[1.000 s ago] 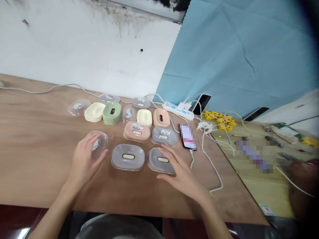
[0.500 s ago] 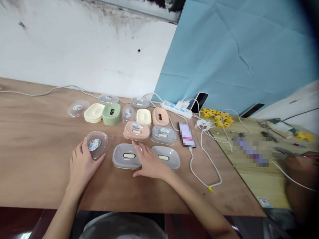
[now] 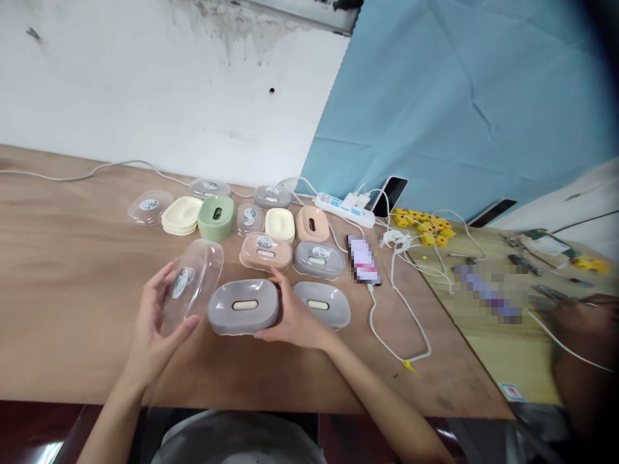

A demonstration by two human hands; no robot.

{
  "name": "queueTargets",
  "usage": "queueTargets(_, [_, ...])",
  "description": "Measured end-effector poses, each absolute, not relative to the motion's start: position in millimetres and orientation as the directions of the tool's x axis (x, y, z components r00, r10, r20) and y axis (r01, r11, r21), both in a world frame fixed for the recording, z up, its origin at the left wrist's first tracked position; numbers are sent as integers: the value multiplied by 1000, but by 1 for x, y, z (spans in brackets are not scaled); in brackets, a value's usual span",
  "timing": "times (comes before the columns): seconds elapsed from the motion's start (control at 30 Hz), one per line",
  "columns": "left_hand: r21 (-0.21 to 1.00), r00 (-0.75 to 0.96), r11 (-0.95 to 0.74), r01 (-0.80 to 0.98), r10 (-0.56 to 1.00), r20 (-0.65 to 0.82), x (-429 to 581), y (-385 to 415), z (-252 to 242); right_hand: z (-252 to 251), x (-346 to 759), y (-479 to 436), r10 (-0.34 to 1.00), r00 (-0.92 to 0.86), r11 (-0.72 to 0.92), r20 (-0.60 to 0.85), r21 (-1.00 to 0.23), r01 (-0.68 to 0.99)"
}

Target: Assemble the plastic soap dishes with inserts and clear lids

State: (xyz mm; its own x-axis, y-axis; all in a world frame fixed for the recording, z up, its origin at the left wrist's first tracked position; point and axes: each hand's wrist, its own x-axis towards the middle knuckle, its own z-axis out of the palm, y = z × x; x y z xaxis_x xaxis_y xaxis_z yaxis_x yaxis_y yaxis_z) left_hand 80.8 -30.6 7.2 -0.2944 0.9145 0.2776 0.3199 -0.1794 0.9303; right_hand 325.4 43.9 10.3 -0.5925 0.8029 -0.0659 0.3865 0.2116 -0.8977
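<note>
My left hand (image 3: 157, 325) grips a clear plastic lid (image 3: 200, 280) with a round label, tilted up off the table. Close beside the lid is a grey oval soap dish (image 3: 225, 293) with a cream insert in its middle slot. My right hand (image 3: 302, 319) holds that dish by its right end, thumb at the front and fingers behind. Right of this hand lies a second grey soap dish (image 3: 336, 303), without a lid. Just behind stand a pink soap dish (image 3: 254, 258) and another grey soap dish (image 3: 331, 264), both under clear labelled lids.
Further back are cream dishes (image 3: 181, 212), a green container (image 3: 216, 225), a peach container (image 3: 309, 222) and clear lids (image 3: 149, 209). To the right lie a phone (image 3: 363, 258), a power strip (image 3: 343, 209), white cables and yellow pieces (image 3: 430, 229). Another person's hand is at far right.
My left hand has lifted the clear lid off the table and tilted it. My right hand has closed on the grey soap dish, which has shifted slightly left and looks raised.
</note>
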Motion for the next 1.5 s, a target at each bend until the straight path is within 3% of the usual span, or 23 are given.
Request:
queueTargets(0.13, [977,-53,-198,77,978,202,85,-38,8,3,325,38,826,-564,14,-8,-999,34])
queueTargets(0.3, [972,127,-206,114,973,191,88,-39,21,0,325,30,844,-529,-5,84,-986,-165])
queueTargets(0.9, [933,365,-272,235,914,175,88,-25,42,7,321,20,797,-594,-7,107,-982,-187])
queueTargets(1.27, [934,431,-259,247,892,134,86,-22,31,1,322,19,822,-536,115,191,-978,-173])
queueTargets(1.5, [896,397,-269,352,910,117,79,-25,30,2,320,18,846,-475,156,243,-964,-215])
